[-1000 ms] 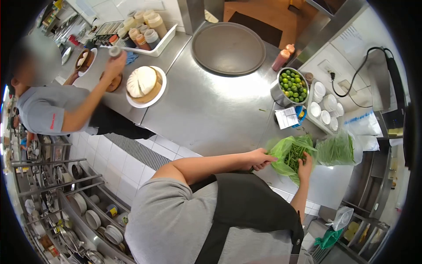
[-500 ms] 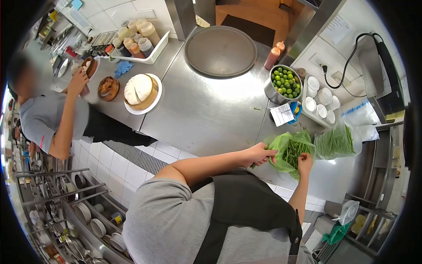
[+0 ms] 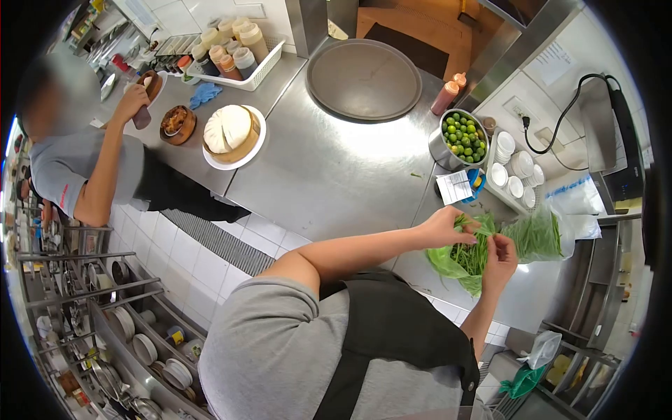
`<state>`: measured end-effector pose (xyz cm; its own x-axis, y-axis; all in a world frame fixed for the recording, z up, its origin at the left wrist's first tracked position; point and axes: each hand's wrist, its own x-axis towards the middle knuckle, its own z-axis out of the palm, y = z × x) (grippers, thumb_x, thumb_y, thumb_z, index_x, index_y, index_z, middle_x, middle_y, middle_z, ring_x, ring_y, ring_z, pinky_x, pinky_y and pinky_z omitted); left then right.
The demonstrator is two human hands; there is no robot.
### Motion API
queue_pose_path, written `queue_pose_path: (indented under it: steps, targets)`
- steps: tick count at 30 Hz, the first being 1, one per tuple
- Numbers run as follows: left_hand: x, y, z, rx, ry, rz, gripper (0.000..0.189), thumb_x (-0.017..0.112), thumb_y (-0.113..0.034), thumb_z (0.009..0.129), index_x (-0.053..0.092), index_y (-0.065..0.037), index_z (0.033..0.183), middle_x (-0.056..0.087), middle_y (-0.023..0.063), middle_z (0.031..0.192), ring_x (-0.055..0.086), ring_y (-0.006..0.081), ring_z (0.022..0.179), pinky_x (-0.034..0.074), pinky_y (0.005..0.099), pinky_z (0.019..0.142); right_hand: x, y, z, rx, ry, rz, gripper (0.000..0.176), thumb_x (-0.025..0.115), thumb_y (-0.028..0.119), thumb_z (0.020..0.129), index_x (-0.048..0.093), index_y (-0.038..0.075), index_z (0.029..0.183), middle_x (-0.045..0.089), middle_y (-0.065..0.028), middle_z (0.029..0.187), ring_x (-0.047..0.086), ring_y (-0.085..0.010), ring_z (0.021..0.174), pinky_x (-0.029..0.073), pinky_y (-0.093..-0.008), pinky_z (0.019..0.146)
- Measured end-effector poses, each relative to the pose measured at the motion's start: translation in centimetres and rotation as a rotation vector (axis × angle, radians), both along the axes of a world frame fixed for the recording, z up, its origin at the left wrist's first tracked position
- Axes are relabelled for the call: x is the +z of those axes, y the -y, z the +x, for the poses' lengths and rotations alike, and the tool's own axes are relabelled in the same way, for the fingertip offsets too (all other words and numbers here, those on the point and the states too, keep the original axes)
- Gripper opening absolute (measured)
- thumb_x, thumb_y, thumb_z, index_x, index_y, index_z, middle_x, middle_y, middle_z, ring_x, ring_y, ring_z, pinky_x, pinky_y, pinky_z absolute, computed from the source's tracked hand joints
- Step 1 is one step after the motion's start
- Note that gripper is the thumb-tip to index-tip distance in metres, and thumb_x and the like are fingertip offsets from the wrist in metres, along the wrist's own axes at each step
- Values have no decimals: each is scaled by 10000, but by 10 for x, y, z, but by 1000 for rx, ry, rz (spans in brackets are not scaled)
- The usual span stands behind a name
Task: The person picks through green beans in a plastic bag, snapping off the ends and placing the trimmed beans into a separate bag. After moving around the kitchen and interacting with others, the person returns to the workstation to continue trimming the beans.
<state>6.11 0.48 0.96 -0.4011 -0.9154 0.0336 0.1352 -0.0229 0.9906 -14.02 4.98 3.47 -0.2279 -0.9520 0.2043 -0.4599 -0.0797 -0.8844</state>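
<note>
**Picking green beans over the green bag**

The left hand (image 3: pixel 448 227) has its grip pinched on green beans (image 3: pixel 470 225) just above the green bag (image 3: pixel 451 264) on the desk (image 3: pixel 336 175). The right hand (image 3: pixel 500 255) has a narrow grip on the same bunch. Step, as judged: sorting beans. The next move calls for a steady pull. Two bags: a clear bag (image 3: pixel 539 234) lies beside the green bag. One lime bowl (image 3: pixel 462 136) sits beyond it.

A commercial restaurant kitchen. A long stainless-steel worktop (image 3: pixel 329 175) carries a big round tray (image 3: pixel 364 78), a basket of sauce tubs (image 3: pixel 234 49), a steel pot of limes (image 3: pixel 464 134), stacked small white dishes (image 3: pixel 514 171) and green beans (image 3: pixel 470 255) by the bagful. Racks of bowls and pans (image 3: pixel 119 329) fill the near left. A co-worker (image 3: pixel 77 168) stands at the far left.
</note>
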Motion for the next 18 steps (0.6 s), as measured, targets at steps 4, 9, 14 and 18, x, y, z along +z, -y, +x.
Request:
queue_pose_path:
  steps: [4,9,14,18]
  targets:
    - [6,0,-11,170,5,-56,230,794,-149,787,750,2,955,721,55,872,621,85,781,507,273,713,9,-5,29,108,1,8,56,676,35,911,666,-4,950,665,-37,906,600,-77,809,481,-233,776]
    - [16,-3,-1,229,-270,39,128,741,-80,852,730,27,922,720,47,879,621,62,805,509,242,717,-1,-7,30,112,20,134,73,674,40,910,673,-11,961,675,-31,887,601,-77,787,475,-230,739]
    - [23,11,11,352,-437,11,121,720,-70,888,711,40,937,717,41,910,621,50,821,521,220,714,-5,-9,47,103,164,119,89,679,63,914,677,-18,950,661,-18,832,588,-76,754,452,-215,694]
    - [22,14,11,420,-451,-25,111,720,-60,887,695,37,933,714,48,910,624,50,816,514,208,691,-6,-5,44,93,168,146,77,669,64,923,675,-13,931,649,-12,821,576,-77,753,455,-223,701]
